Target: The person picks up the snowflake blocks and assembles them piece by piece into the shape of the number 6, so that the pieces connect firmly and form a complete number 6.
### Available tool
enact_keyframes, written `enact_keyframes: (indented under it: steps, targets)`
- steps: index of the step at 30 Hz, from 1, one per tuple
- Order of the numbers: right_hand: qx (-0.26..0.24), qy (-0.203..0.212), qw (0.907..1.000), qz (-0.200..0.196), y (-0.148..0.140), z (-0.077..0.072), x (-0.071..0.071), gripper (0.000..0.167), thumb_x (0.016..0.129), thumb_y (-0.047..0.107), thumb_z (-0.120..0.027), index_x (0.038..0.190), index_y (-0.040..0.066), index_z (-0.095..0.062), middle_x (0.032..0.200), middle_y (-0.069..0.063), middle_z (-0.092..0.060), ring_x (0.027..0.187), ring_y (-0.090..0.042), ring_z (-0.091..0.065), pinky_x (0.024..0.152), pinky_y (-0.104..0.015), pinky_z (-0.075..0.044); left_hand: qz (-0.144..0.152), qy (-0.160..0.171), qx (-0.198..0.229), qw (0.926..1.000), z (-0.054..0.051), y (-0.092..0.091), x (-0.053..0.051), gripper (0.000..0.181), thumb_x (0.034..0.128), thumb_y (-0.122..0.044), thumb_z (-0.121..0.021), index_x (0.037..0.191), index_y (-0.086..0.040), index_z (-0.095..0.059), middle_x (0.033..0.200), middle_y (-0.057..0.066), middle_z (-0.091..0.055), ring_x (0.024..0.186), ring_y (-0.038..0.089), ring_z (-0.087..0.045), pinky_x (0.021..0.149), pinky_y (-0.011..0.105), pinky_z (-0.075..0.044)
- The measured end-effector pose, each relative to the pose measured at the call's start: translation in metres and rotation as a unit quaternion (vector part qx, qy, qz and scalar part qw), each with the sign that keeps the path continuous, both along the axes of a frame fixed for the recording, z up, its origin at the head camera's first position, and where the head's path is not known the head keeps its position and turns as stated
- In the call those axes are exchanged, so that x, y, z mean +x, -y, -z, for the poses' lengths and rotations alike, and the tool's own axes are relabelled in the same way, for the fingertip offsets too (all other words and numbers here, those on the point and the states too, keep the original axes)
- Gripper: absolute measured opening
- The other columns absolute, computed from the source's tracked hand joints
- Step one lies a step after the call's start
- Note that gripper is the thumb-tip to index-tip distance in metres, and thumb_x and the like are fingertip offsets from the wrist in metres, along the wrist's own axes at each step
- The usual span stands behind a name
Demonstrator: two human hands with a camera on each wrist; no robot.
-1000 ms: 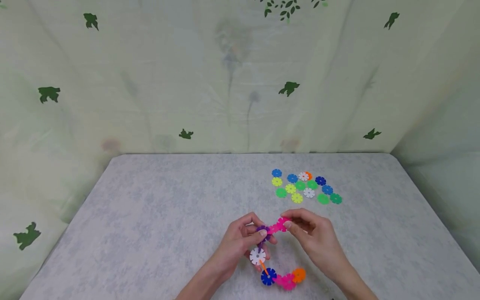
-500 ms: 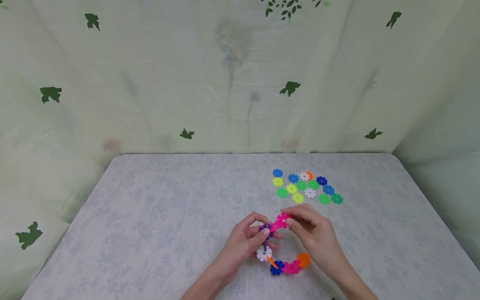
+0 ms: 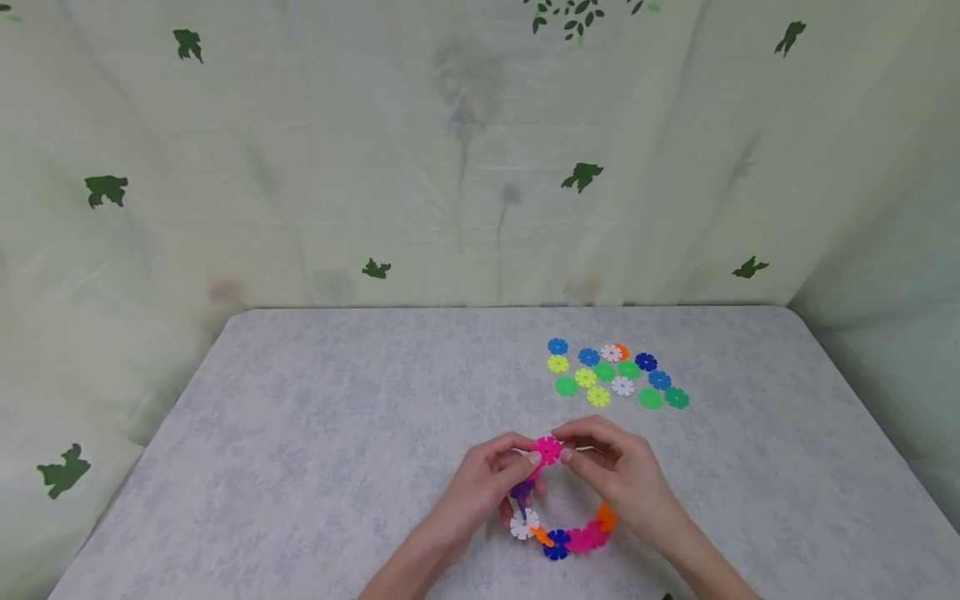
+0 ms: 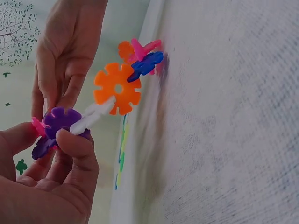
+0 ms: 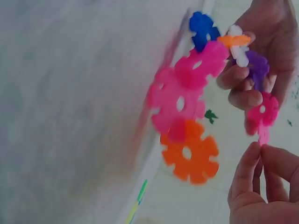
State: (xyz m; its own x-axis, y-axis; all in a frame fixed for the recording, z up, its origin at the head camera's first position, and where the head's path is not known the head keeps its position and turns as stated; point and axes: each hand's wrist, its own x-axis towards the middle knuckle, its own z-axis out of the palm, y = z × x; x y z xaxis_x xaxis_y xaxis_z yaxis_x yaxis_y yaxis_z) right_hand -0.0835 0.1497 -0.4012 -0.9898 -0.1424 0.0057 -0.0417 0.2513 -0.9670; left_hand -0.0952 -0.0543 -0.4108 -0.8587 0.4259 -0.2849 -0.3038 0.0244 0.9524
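Note:
A curved chain of slotted plastic snowflake discs hangs between the hands, above the table. At its upper end the right hand [image 3: 626, 475] pinches a pink disc [image 3: 549, 450] between thumb and fingertips. My left hand [image 3: 480, 482] grips the neighbouring pink and purple discs [image 4: 60, 120], its thumb touching the pink end. Below follow a white disc [image 3: 523, 524], an orange disc [image 4: 117, 88], a dark blue disc [image 3: 557, 545] and joined pink discs [image 5: 180, 102]. The lower end is another orange disc [image 5: 191, 156], free and near the right wrist in the head view.
Several loose discs lie flat beyond the hands, among them a yellow disc [image 3: 598, 397], a white disc [image 3: 622, 386], a blue disc [image 3: 557, 346] and a green disc [image 3: 677, 397]. A grey cloth covers the table [image 3: 360, 417]; a patterned curtain [image 3: 465, 167] hangs behind.
The pink end disc has moved left and turned its face upward. My left thumb has shifted from the purple disc to the pink one. The chain's lower part has swung into a rounder curve.

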Motion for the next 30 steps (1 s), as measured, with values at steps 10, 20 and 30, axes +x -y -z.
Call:
enact_keyframes:
  steps: [10, 20, 30]
  targets:
    - [0.123, -0.027, 0.992, -0.006, -0.042, 0.009, -0.042, 0.022, 0.095, 0.007, -0.065, 0.117, 0.005, -0.067, 0.113, -0.01, -0.067, 0.102, -0.022, -0.063, 0.085, -0.032, -0.054, -0.026, 0.014, -0.019, 0.9994, 0.0, 0.005, -0.008, 0.022, 0.0977, -0.023, -0.062, 0.113, -0.008, -0.065, 0.092, 0.01, -0.069, 0.064, 0.016, -0.059, 0.049, 0.022, -0.047]
    - [0.237, -0.057, 0.9679, -0.061, -0.072, 0.02, -0.084, 0.026, 0.093, -0.001, -0.061, 0.118, 0.0, -0.065, 0.115, -0.012, -0.066, 0.1, -0.026, -0.061, 0.088, -0.046, -0.052, -0.026, 0.008, -0.029, 0.9992, 0.002, 0.008, -0.01, 0.025, 0.0965, -0.03, -0.064, 0.106, -0.008, -0.067, 0.091, 0.009, -0.071, 0.068, 0.014, -0.055, 0.051, 0.023, -0.047]
    - [0.26, -0.033, 0.96, -0.098, -0.077, 0.026, -0.103, 0.032, 0.084, 0.005, -0.074, 0.115, 0.006, -0.068, 0.107, -0.004, -0.066, 0.091, -0.021, -0.057, 0.076, -0.035, -0.049, -0.026, 0.016, -0.014, 0.9994, 0.002, 0.009, -0.01, 0.024, 0.0969, -0.028, -0.064, 0.105, -0.005, -0.066, 0.092, 0.01, -0.069, 0.063, 0.013, -0.054, 0.05, 0.022, -0.049]
